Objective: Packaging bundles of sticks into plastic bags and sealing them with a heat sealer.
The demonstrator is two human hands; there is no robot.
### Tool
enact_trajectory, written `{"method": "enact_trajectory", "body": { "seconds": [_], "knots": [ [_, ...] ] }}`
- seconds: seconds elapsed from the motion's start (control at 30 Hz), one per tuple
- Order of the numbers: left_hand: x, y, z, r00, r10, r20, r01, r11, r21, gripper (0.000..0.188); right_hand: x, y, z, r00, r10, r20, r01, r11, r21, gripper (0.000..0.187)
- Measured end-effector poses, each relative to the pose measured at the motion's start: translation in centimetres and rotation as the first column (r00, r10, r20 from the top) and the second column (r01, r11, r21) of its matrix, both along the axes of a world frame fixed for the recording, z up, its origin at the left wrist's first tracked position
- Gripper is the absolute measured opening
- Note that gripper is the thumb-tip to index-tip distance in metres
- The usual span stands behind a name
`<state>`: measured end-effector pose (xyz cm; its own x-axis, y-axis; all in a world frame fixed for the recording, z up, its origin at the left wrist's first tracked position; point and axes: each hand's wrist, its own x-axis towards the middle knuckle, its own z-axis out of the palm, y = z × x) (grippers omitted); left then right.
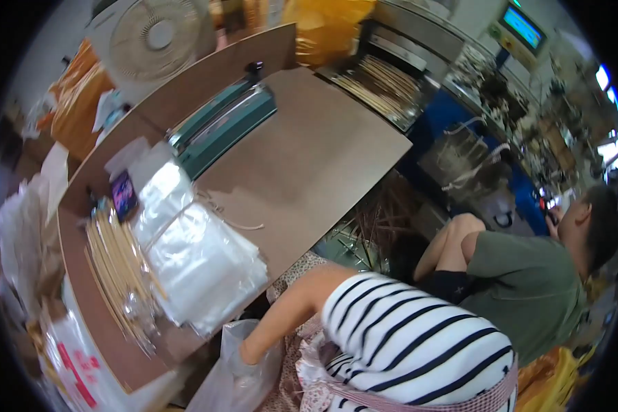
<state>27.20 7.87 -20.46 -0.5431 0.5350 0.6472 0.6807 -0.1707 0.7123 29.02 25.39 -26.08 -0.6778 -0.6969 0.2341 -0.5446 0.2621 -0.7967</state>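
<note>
My right arm, in a black-and-white striped sleeve, bends down from the lower right. At its end my right hand (246,357) reaches into a translucent plastic bag (216,381) beside the table's near edge. The plastic covers its fingers, so their pose is hidden. My left hand is out of sight. Close by on the table lies a stack of clear plastic bags (199,264) with a cord across it. To the left of that stack is a bundle of thin wooden sticks (120,268), partly in clear wrap.
A green bag sealer (230,127) stands on the brown table (323,151) along its back board. A phone (123,196) lies beside the bags. At the far right corner a metal tray (378,89) holds more sticks. A person in a green shirt (522,288) sits at right near machinery.
</note>
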Motion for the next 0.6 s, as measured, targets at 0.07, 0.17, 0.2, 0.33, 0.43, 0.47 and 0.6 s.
{"method": "enact_trajectory", "body": {
  "seconds": [0.07, 0.17, 0.2, 0.33, 0.43, 0.47, 0.6],
  "knots": [
    [-1.5, -1.7, 0.5, 0.991, -0.083, -0.106, 0.084, 0.996, 0.008, 0.037, 2.6, 4.9, 1.4, 0.997, 0.077, -0.012, -0.076, 0.993, 0.089, 0.034],
    [-3.5, -5.5, 0.4, 0.96, -0.104, -0.26, 0.111, 0.994, 0.015, 0.035, 4.0, 12.7, 4.2, 0.927, -0.376, -0.019, 0.374, 0.925, -0.061, 0.026],
    [-4.1, -6.5, 0.5, 0.945, -0.108, -0.308, 0.121, 0.992, 0.025, 0.035, 4.2, 17.1, 4.6, 0.881, -0.425, 0.208, 0.473, 0.806, -0.357, 0.027],
    [-7.9, -9.5, 0.2, 0.866, -0.108, -0.488, 0.158, 0.986, 0.062, 0.034, 7.1, 39.3, 1.9, 0.065, -0.995, -0.075, 0.894, 0.092, -0.438, 0.025],
    [-9.8, -12.0, 1.3, 0.769, -0.053, -0.636, 0.136, 0.987, 0.082, 0.033, 10.6, 51.9, 0.1, -0.52, -0.847, -0.109, 0.837, -0.53, 0.133, 0.044],
    [-7.9, -4.8, 0.9, 0.808, -0.098, -0.581, 0.19, 0.977, 0.101, 0.033, 16.7, 57.9, -4.7, -0.58, -0.764, -0.283, 0.755, -0.634, 0.166, 0.06],
    [-1.3, 13.4, 7.6, 0.31, 0.755, -0.578, -0.898, 0.032, -0.439, 0.02, 19.1, 68.0, -8.1, -0.536, -0.735, -0.415, 0.516, -0.674, 0.529, 0.098]
  ]
}}
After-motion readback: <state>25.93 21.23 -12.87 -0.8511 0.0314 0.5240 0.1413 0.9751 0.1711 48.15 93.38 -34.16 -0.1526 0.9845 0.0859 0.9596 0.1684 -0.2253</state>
